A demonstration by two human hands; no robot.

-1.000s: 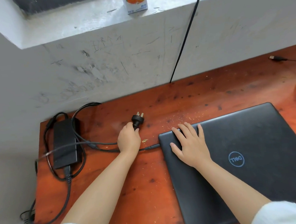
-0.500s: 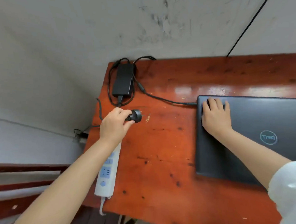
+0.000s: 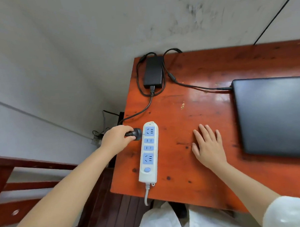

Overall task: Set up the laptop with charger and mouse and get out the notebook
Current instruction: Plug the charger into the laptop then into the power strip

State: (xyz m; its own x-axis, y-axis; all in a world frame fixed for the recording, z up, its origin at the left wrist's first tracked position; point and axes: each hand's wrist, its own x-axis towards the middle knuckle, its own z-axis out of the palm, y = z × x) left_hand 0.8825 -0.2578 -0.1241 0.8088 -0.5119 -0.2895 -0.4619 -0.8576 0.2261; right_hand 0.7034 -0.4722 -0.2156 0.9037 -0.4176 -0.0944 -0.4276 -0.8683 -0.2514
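Observation:
My left hand point(image 3: 116, 138) grips the charger's black wall plug point(image 3: 136, 134) and holds it just left of the top socket of a white power strip point(image 3: 148, 152) with blue sockets, lying near the desk's left edge. The black charger brick point(image 3: 153, 72) lies at the far left corner, its thin cable point(image 3: 196, 87) running into the left side of the closed black laptop point(image 3: 274, 117) at the right. My right hand point(image 3: 209, 146) rests flat and open on the red wooden desk point(image 3: 177, 112), between the strip and the laptop. No mouse or notebook shows.
A scuffed grey wall stands behind the desk. Left of the desk, dark red wooden rails point(image 3: 19, 188) and a small tangle of wires point(image 3: 100, 135) sit below. The strip's white cord point(image 3: 146, 195) hangs over the front edge, above white clothing point(image 3: 168, 218).
My left hand carried the plug down and left to the power strip's top socket. My right hand left the laptop lid and now lies on the bare desk. The view swung left and down.

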